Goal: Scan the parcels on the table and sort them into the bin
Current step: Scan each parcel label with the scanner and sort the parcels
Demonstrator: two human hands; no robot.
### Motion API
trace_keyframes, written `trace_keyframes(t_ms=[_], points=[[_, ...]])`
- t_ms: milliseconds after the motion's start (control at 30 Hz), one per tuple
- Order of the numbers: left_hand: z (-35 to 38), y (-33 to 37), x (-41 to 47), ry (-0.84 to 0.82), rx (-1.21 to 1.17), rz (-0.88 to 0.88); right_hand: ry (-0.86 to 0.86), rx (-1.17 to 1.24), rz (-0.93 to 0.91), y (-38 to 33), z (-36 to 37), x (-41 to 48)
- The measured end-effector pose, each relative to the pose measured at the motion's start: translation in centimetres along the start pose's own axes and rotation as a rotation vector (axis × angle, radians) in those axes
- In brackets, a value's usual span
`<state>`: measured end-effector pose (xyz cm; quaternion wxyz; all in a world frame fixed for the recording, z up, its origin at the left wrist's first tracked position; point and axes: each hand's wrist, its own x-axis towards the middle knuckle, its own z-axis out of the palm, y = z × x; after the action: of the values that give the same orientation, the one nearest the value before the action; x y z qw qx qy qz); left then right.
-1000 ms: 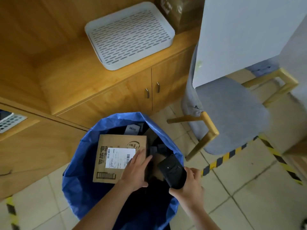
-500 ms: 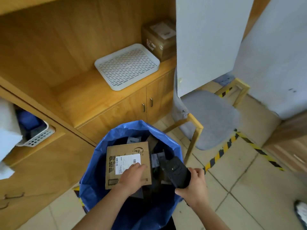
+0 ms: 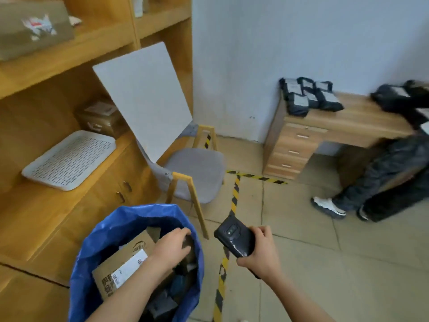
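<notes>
Below and to the left of the left grip [image 3: 171, 248], the cardboard parcel [image 3: 120, 261] lies tilted inside the blue-lined bin [image 3: 139, 209], label upward, its long axis slanting from near left to far right; that grip's bent fingers lie over the parcel's far end, and I cannot tell whether they clasp it or only rest there. To the right, outside the bin's rim, the right grip [image 3: 261, 256] is clenched round the black scanner [image 3: 233, 237], whose long axis points away and leftward. Well beyond the right grip, black bagged parcels [image 3: 308, 96] sit piled on the wooden worktop [image 3: 352, 122]
</notes>
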<state>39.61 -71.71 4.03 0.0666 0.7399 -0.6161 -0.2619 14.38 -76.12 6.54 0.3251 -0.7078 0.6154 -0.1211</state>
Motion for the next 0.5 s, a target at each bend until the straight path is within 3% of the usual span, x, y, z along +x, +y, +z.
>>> trace_keyframes(t_ms=[300,500], points=[[4.1,18.8,2.3,-0.078,0.135,0.472,0.317,0.159,0.323,13.2,-11.4,-11.9],[10.6,35.4,0.9,-0.196,0.266,0.787,0.488,0.092,0.609,23.2,-18.5,-22.8]])
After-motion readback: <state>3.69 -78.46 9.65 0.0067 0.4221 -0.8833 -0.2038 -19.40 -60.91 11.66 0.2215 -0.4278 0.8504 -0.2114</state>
